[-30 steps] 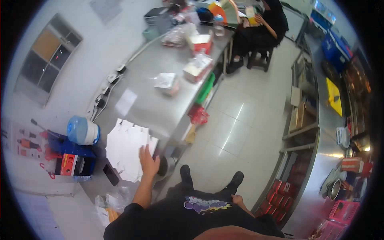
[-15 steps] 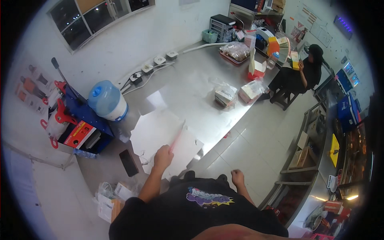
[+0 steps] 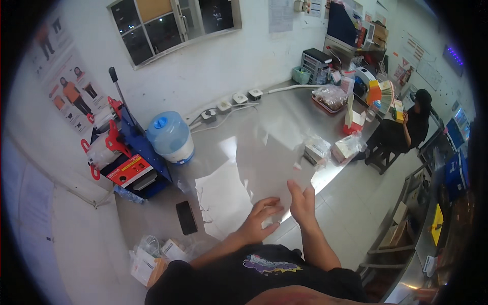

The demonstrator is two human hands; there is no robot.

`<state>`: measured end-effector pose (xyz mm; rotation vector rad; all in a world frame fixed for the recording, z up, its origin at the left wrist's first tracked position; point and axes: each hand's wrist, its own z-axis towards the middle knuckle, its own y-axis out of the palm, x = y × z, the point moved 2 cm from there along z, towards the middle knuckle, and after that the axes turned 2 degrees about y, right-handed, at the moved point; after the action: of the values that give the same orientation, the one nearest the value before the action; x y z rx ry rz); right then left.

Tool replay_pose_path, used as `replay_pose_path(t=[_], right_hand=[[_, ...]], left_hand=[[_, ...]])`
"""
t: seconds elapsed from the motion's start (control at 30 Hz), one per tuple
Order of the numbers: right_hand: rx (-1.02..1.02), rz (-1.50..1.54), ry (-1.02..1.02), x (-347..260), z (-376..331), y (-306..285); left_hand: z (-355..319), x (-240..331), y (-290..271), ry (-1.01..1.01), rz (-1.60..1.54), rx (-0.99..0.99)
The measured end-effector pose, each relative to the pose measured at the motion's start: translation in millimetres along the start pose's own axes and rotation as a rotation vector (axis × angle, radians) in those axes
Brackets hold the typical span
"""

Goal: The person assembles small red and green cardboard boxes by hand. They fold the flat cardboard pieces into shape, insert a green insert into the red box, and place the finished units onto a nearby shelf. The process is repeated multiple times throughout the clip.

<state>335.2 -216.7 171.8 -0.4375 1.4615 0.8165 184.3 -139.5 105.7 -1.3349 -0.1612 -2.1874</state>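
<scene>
A flat white sheet [image 3: 223,198], like thin cardboard with small cuts along its edges, lies on the steel table [image 3: 218,132]. My left hand [image 3: 262,221] is over the sheet's near right corner, fingers bent and spread. Something pale shows between its fingers and thumb, too small to name. My right hand [image 3: 303,203] is raised just right of it by the table's edge, with thumb and fingers apart and nothing seen in it. A greyish area lies beyond both hands; I cannot tell whether it is a panel of the sheet or bare steel. A black phone [image 3: 186,217] lies left of the sheet.
A blue-and-red lever press [image 3: 137,152] and a blue water jug [image 3: 170,137] stand left. Wrapped packets [image 3: 316,151] and a red-white box [image 3: 354,122] lie farther right. Bagged cartons [image 3: 152,259] are near left. A person [image 3: 414,122] sits beyond the table's right side.
My right hand has come up from beside my body to the table's edge. My left hand has moved right and opened from its grip on the sheet's pinkish edge. The view has shifted.
</scene>
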Motion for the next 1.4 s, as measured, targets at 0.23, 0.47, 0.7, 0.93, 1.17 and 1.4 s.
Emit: replay_pose_path(t=[0.23, 0.47, 0.7, 0.93, 1.17, 1.4], right_hand=[[-0.284, -0.931, -0.633, 10, -32, 11], [-0.056, 0.022, 0.204, 39, -61, 8], [0.005, -0.692, -0.269, 37, -69, 21], [0.159, -0.833, -0.432, 33, -60, 16], [-0.078, -0.714, -0.493, 19, -58, 7], [-0.312, -0.714, -0.435, 10, -58, 7]], left_hand=[[17, 8, -40, -0.694, -1.287, 0.448], [13, 0, -41, -0.544, -1.066, 0.563], [14, -4, -21, -0.525, -0.911, 0.424], [6, -3, -10, -0.537, -0.814, 0.202], [7, -7, -21, -0.621, -0.989, 0.257], [6, -7, -30, -0.704, -0.963, 0.354]])
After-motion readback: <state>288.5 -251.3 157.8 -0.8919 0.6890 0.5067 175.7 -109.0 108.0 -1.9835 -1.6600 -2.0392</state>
